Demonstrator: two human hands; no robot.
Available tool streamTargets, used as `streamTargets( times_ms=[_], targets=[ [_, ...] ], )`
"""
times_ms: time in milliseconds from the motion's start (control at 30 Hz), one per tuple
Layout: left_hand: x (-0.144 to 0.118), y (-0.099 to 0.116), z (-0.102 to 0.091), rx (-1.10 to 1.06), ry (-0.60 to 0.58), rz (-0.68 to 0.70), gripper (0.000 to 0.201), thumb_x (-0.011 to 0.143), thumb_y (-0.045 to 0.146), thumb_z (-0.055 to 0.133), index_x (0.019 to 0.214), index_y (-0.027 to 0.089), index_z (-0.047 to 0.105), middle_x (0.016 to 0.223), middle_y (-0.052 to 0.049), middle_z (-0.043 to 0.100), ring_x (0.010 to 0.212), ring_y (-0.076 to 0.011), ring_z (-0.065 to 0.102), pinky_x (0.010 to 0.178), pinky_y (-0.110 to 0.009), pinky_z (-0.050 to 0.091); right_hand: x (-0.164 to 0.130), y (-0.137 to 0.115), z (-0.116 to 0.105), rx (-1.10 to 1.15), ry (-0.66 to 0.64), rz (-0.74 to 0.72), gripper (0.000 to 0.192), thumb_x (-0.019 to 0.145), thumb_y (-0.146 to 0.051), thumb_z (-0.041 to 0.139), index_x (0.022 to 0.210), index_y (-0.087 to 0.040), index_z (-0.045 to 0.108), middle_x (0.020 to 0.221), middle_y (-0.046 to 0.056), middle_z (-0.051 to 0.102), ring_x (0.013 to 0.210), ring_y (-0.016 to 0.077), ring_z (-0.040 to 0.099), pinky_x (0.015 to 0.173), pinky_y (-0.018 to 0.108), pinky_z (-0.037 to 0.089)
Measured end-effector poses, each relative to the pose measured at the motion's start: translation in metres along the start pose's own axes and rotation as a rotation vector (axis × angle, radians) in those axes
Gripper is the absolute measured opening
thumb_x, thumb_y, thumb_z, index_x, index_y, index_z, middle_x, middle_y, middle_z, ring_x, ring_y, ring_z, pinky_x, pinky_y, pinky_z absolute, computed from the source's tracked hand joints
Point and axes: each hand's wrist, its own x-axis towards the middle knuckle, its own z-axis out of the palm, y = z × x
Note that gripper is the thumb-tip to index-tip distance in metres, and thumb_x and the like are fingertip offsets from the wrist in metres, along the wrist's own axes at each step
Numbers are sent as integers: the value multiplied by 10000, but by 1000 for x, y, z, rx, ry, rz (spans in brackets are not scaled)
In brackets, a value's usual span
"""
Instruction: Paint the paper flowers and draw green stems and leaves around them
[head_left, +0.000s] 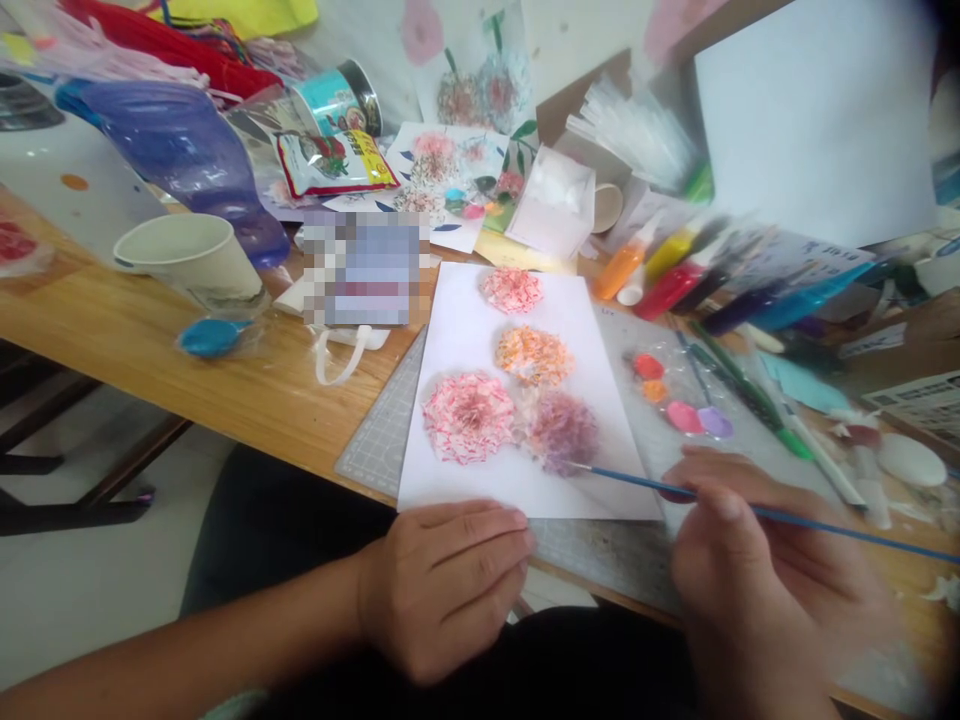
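On white sheet [480,470]: four dabbed flowers | left hand [442,585] flat on edge | right hand [750,570] grips brush [750,510]

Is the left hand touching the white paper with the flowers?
Touching: the head view shows the left hand with its fingers lying on the white paper's bottom edge.

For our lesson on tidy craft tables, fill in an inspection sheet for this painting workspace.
Surface: wooden table with a grey cutting mat under the work.
Job's things: white sheet bearing four dabbed flowers; thin blue brush, tip at the purple flower; paint blobs beside the sheet.
Clutter: paper cup, paint bottles, snack packet, finished flower pictures.
Hands: left hand flat on the sheet's near edge; right hand holds the brush.
Cables: nothing seen.
Surroundings: pale floor, dark bench legs at left.
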Motion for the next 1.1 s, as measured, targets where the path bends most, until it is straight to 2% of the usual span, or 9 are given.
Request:
streamTargets(
  times_ms=[167,400,800,933,1100],
  targets=[
    [-1,1,0,3,1,3,194,739,122,612,881,49,721,1021,-144,745,1025,-262,686,946,-370,579,-1,-6,6,-44,-49,-53,63,830,-232,663,773,-206,667,704,3,665,707,190,647,802,462,522],
    [1,0,-2,-10,1,-11,180,753,125,596,856,48,722,998,-139,750,997,-255,697,937,-359,584,-1,-6,6,-32,-79,-46,30,829,-228,672,808,-208,678,742,1,677,771,194,662,839,456,517],
    [2,0,-1,-7,-4,-10,191,756,127,587,866,48,721,1007,-136,749,995,-255,698,929,-355,588,0,-7,17,-18,-48,-84,73,848,-265,658,808,-205,670,736,0,679,736,184,662,798,431,531],
    [0,1,-2,-7,-6,-2,196,756,134,586,871,50,720,1015,-138,747,1014,-254,691,937,-355,585,1,-7,17,-41,-5,-58,49,833,-247,674,828,-199,684,734,4,683,742,187,663,785,419,529],
    [0,1,-1,12,1,-1,190,761,133,580,863,59,721,1012,-132,749,1014,-254,692,924,-356,590,2,-9,15,-18,-27,4,55,825,-254,678,808,-201,683,736,11,682,770,205,664,802,436,520]
  ],
)
